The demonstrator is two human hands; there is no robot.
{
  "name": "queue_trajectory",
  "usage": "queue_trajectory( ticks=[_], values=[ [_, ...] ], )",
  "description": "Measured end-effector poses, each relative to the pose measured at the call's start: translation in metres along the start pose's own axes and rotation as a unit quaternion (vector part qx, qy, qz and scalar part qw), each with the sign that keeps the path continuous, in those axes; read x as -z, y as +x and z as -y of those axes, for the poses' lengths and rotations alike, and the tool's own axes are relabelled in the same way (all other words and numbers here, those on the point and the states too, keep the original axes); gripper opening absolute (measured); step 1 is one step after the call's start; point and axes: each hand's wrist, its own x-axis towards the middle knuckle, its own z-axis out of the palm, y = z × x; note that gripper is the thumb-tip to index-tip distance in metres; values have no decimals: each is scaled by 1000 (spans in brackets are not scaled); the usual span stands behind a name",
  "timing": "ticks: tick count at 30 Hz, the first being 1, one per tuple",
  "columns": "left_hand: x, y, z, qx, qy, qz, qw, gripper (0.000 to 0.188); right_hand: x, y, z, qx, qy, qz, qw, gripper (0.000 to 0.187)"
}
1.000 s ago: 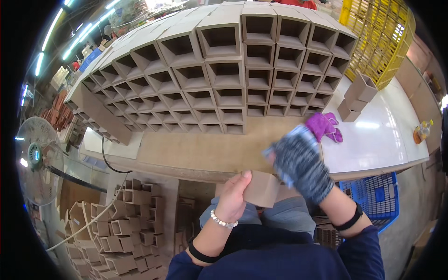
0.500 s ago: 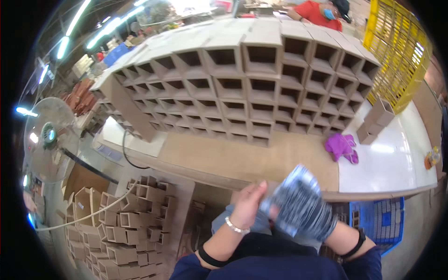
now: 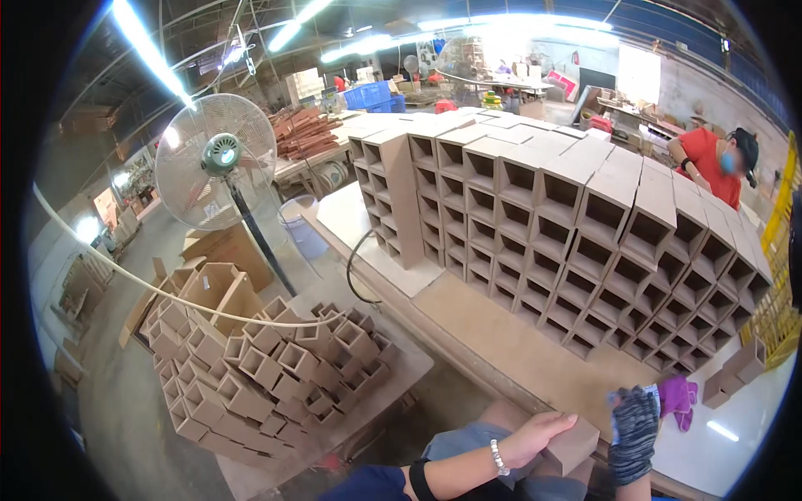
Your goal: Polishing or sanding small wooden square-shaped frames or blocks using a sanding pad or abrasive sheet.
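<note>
"The view's swung left, bringing more of the loose pile (image 3: 276,359) in!"

"And the box (image 3: 576,447)?"

"Left hand (image 3: 535,438) clamped on it at the worktop's (image 3: 501,342) near edge, so it's in hand, apart from the stack (image 3: 535,200)."

"Gloved right hand (image 3: 633,434)?"

"Separate, by the purple cloth (image 3: 675,397); grip, can't tell!"

Stack of brown square board tubes (image 3: 575,234) on long brown wooden tabletop (image 3: 493,342); yellow plastic crate (image 3: 779,321) right. Brown board box (image 3: 576,444) in left hand (image 3: 539,436), before stack. Left: brown square-tube pile (image 3: 267,367) on low grey tabletop (image 3: 405,369), round grey fan (image 3: 221,156) behind.
</note>
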Motion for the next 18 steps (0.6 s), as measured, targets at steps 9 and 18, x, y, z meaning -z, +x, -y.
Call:
queue_trajectory(
  ticks=[9, 18],
  values=[
    [-11, 6, -5, -31, -17, -42, 998, 25, 10, 14, 3, -40, -26, 11, 999, 18],
    [-18, -5, -10, -25, -16, -66, 997, 26, 15, 7, 22, -37, -8, -5, 999, 19]
  ],
)
